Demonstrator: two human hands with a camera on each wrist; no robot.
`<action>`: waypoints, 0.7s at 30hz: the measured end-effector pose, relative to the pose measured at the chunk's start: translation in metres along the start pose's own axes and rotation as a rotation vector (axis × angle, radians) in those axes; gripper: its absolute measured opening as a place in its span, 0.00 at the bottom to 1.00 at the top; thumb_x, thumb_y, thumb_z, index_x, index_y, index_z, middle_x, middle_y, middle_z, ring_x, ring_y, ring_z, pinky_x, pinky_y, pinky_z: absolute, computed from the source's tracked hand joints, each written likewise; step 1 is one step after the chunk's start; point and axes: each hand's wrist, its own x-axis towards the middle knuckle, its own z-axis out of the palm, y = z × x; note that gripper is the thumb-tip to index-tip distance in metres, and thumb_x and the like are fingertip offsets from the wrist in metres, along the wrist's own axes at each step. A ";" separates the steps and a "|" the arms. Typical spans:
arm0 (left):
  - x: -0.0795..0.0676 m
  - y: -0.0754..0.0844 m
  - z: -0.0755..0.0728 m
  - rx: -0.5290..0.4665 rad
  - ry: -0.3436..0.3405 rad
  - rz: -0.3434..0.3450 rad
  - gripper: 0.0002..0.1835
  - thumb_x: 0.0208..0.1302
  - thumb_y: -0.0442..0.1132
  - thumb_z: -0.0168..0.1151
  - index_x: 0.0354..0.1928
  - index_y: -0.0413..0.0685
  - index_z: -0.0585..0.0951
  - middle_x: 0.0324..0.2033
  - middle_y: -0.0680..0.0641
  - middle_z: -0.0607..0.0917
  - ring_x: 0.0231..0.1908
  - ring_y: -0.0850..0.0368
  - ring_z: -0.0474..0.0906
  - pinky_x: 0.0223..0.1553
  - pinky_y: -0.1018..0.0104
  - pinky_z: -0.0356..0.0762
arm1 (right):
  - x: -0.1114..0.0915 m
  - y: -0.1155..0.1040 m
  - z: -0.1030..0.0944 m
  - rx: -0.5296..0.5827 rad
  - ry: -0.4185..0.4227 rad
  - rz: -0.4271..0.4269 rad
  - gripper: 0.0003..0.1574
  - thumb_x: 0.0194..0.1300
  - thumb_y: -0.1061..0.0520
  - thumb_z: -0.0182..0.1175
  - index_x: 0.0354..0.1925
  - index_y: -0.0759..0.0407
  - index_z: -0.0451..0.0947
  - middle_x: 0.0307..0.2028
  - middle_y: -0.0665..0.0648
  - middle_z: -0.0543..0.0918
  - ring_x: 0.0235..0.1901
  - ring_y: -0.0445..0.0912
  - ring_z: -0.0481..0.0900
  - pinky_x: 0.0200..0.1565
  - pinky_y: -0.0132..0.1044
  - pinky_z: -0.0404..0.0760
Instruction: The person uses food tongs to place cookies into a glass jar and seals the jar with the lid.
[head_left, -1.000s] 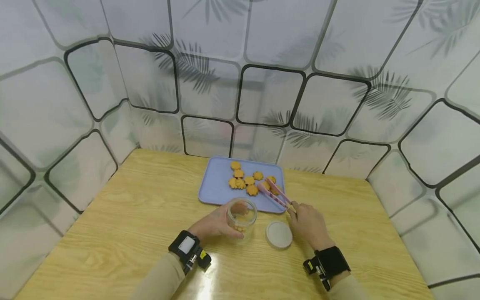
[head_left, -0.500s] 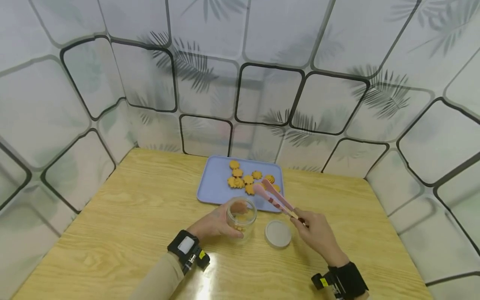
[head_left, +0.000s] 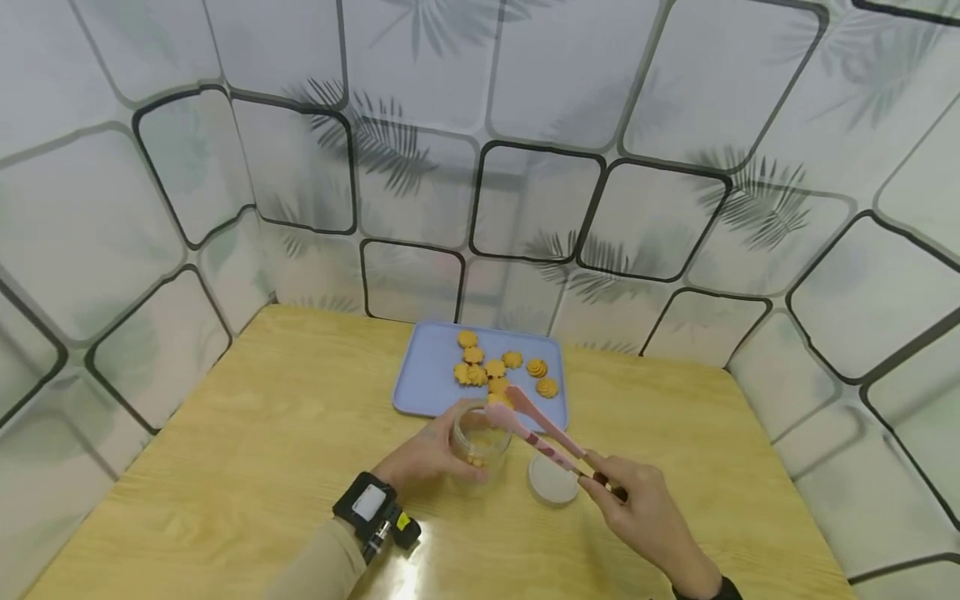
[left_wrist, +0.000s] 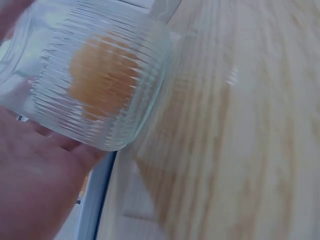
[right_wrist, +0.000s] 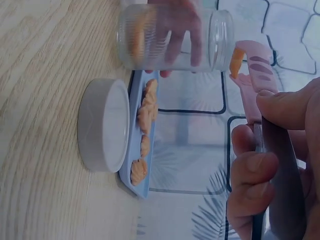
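In the head view my left hand (head_left: 427,454) grips a clear ribbed glass jar (head_left: 486,446) standing on the table. Through its side, the left wrist view shows a cookie (left_wrist: 102,75) low inside. My right hand (head_left: 648,508) holds pink-tipped tongs (head_left: 551,428) by their dark handles. An orange-brown cookie (right_wrist: 237,62) is pinched between the tong tips, right at the jar's mouth in the right wrist view. A pale round lid (head_left: 553,483) lies on the table between the jar and my right hand.
Behind the jar a blue tray (head_left: 423,367) carries several flower-shaped and swirled cookies (head_left: 537,367). The wooden table (head_left: 315,400) meets a patterned curtain (head_left: 420,279) at its back and sides.
My right hand has brought the tongs from the right of the tray back and left to the jar, with a cookie lifted from the tray. My left hand stays on the jar.
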 end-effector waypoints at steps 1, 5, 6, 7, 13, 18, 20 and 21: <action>0.000 -0.001 0.001 0.003 0.007 0.009 0.56 0.48 0.42 0.84 0.77 0.63 0.60 0.74 0.46 0.66 0.74 0.43 0.59 0.72 0.37 0.57 | -0.002 -0.002 0.001 -0.001 -0.001 -0.010 0.19 0.60 0.69 0.70 0.51 0.69 0.85 0.25 0.41 0.79 0.16 0.24 0.56 0.16 0.19 0.61; 0.000 -0.002 0.001 -0.016 0.025 0.078 0.54 0.51 0.42 0.82 0.77 0.58 0.60 0.77 0.46 0.59 0.77 0.43 0.51 0.72 0.32 0.51 | -0.005 -0.007 0.002 -0.006 -0.016 -0.005 0.19 0.59 0.68 0.71 0.50 0.68 0.86 0.25 0.39 0.78 0.17 0.23 0.57 0.17 0.19 0.61; 0.001 -0.003 0.001 -0.025 0.025 0.088 0.52 0.52 0.42 0.81 0.76 0.59 0.61 0.77 0.47 0.59 0.77 0.44 0.51 0.72 0.32 0.51 | -0.005 -0.008 0.002 -0.009 -0.023 -0.001 0.18 0.59 0.68 0.71 0.50 0.67 0.86 0.25 0.38 0.78 0.17 0.23 0.56 0.17 0.19 0.61; 0.001 -0.003 0.001 -0.038 0.019 0.098 0.50 0.53 0.42 0.80 0.76 0.60 0.63 0.77 0.48 0.60 0.77 0.44 0.51 0.72 0.32 0.51 | -0.005 -0.008 0.002 -0.009 -0.032 0.003 0.18 0.59 0.67 0.71 0.50 0.67 0.86 0.25 0.37 0.77 0.17 0.23 0.56 0.17 0.19 0.61; 0.000 -0.007 0.002 -0.082 -0.015 0.102 0.47 0.58 0.43 0.77 0.77 0.64 0.61 0.77 0.49 0.58 0.77 0.42 0.50 0.71 0.28 0.50 | -0.004 -0.010 0.003 -0.026 -0.066 0.011 0.17 0.60 0.66 0.71 0.49 0.67 0.87 0.23 0.35 0.74 0.17 0.23 0.56 0.16 0.19 0.60; -0.001 -0.008 0.002 -0.112 -0.026 0.070 0.49 0.60 0.46 0.75 0.79 0.64 0.57 0.78 0.51 0.56 0.76 0.41 0.52 0.70 0.31 0.55 | -0.004 -0.010 0.004 -0.057 -0.065 0.012 0.16 0.60 0.65 0.71 0.48 0.66 0.87 0.23 0.34 0.71 0.17 0.24 0.56 0.17 0.18 0.59; -0.001 -0.008 0.002 -0.121 -0.032 0.066 0.48 0.60 0.47 0.75 0.78 0.66 0.58 0.78 0.51 0.55 0.76 0.42 0.50 0.70 0.32 0.56 | -0.002 -0.010 0.003 -0.070 -0.063 0.002 0.16 0.60 0.65 0.71 0.48 0.65 0.87 0.22 0.34 0.70 0.17 0.24 0.56 0.18 0.18 0.59; 0.000 -0.008 0.001 -0.123 -0.035 0.066 0.48 0.60 0.48 0.75 0.78 0.67 0.58 0.78 0.52 0.55 0.77 0.43 0.49 0.70 0.32 0.56 | -0.001 -0.010 0.003 -0.077 -0.063 -0.008 0.16 0.60 0.65 0.71 0.48 0.65 0.87 0.22 0.34 0.70 0.18 0.24 0.56 0.18 0.18 0.59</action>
